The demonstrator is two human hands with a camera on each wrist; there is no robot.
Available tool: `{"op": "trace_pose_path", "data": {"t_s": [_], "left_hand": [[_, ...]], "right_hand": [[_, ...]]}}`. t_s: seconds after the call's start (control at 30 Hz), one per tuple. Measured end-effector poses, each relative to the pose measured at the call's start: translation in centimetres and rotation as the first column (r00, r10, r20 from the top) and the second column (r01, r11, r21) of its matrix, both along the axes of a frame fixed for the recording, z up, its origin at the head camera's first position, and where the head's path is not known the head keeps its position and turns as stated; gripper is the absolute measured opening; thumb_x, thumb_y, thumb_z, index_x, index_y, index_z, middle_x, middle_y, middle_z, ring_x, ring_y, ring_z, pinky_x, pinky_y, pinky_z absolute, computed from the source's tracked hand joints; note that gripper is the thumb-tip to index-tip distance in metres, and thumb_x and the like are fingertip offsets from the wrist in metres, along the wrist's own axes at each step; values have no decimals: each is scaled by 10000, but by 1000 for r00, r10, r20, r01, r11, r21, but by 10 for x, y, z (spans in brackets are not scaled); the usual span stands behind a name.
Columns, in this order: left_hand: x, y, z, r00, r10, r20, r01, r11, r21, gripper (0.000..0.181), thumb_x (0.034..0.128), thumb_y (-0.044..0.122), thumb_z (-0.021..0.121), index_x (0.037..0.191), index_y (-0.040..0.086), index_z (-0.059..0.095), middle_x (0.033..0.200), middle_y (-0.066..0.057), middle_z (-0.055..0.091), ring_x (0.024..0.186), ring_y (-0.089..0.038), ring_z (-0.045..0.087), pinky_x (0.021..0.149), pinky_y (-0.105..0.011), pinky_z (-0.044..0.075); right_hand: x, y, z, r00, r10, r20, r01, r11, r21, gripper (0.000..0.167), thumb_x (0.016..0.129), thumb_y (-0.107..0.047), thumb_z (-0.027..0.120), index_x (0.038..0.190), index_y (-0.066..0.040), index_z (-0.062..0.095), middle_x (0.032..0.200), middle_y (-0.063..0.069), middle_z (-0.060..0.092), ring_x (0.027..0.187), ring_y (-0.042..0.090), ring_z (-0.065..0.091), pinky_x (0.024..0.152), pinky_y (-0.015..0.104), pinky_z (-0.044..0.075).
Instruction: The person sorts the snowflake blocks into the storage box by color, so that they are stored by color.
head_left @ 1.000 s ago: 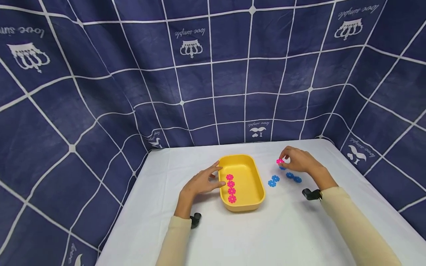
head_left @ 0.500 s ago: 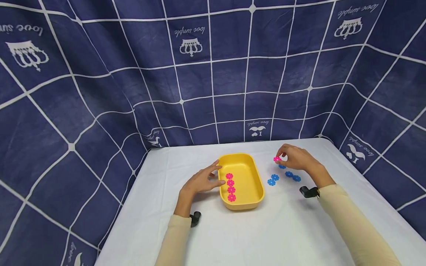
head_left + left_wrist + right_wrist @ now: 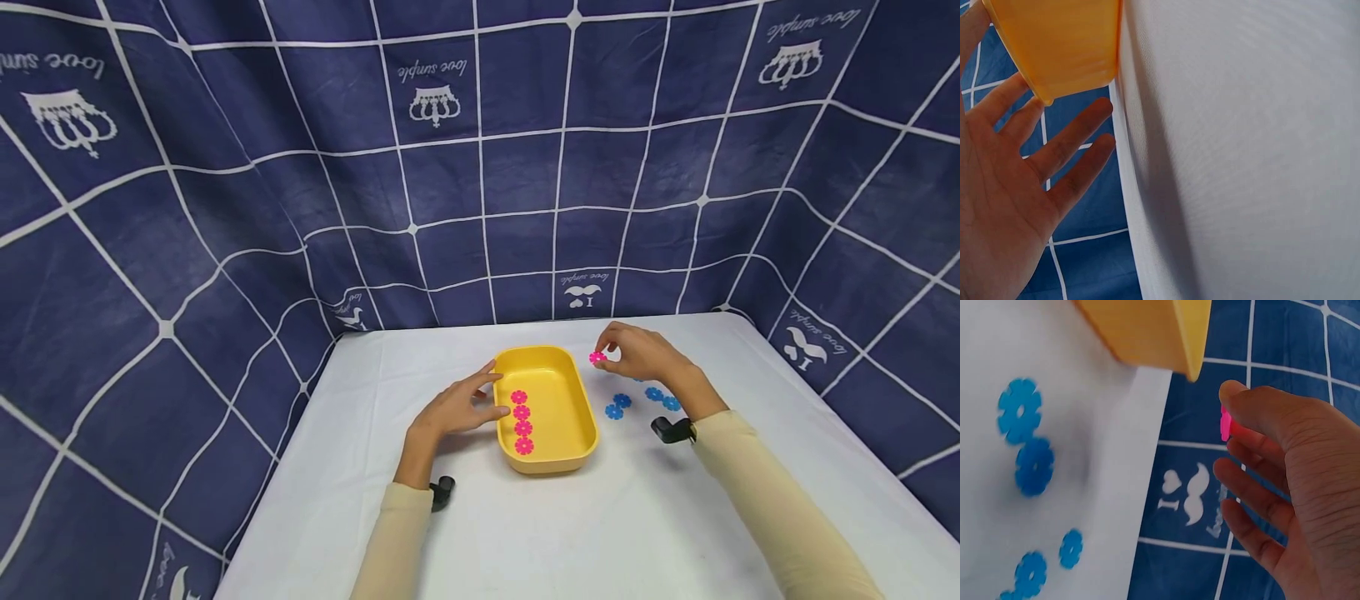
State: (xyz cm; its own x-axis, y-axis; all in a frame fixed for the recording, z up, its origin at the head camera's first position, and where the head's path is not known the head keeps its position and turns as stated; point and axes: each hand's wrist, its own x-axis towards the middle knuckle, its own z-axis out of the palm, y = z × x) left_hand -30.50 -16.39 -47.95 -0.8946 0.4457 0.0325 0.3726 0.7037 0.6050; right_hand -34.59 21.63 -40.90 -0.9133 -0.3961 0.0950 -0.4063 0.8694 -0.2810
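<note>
Between thumb and fingertips my right hand (image 3: 639, 354) pinches a pink snowflake-shaped disc (image 3: 597, 358), held above the table just right of the yellow tray (image 3: 588, 417). The right wrist view shows only the edge of that pink disc (image 3: 1225, 424). At the tray's left rim rests my left hand (image 3: 453, 408), its thumb and a finger over the edge. Its other fingers extend loosely beside the tray wall in the left wrist view. Inside the tray, a column of several pink discs (image 3: 522, 428) runs along the left side.
On the white tabletop (image 3: 540, 533), blue discs (image 3: 618, 406) lie right of the tray, with another blue pair (image 3: 662, 398) farther right. My right hand partly covers one more blue disc (image 3: 637, 380). A dark blue checked cloth (image 3: 517, 183) hangs behind and at the sides.
My right hand has moved left toward the tray with the pink disc, away from the blue discs beneath it. My left hand and the tray have stayed in place.
</note>
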Motion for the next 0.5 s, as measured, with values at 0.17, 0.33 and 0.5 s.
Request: {"op": "trace_pose_path", "data": {"t_s": [0.17, 0.33, 0.5], "left_hand": [[-1, 1, 0, 1000, 8, -7, -8, 1000, -9, 818, 925, 656, 737, 1610, 261, 525, 1754, 172, 290, 1275, -175, 662, 1106, -508, 508], [0, 0, 1, 1000, 5, -7, -5, 1000, -9, 832, 918, 684, 727, 1608, 261, 529, 1755, 173, 283, 1278, -181, 664, 1105, -500, 510], [0, 0, 1, 1000, 0, 1, 0, 1000, -2, 815, 930, 661, 730, 1610, 261, 525, 1757, 160, 292, 1288, -194, 665, 1108, -514, 507]], "right_hand": [[-4, -16, 4, 998, 48, -32, -48, 999, 1, 280, 915, -312, 879, 1113, -131, 800, 1158, 58, 734, 1045, 304, 709, 869, 463, 635], [-5, -30, 7, 995, 83, -53, -83, 997, 1, 247, 909, -306, 885, 1089, -154, 810, 1153, 42, 726, 1007, 254, 698, 843, 442, 637], [-5, -43, 9, 993, 112, -48, -112, 994, 8, 218, 919, -300, 874, 1077, -165, 807, 1169, 43, 722, 1025, 270, 700, 821, 420, 633]]}}
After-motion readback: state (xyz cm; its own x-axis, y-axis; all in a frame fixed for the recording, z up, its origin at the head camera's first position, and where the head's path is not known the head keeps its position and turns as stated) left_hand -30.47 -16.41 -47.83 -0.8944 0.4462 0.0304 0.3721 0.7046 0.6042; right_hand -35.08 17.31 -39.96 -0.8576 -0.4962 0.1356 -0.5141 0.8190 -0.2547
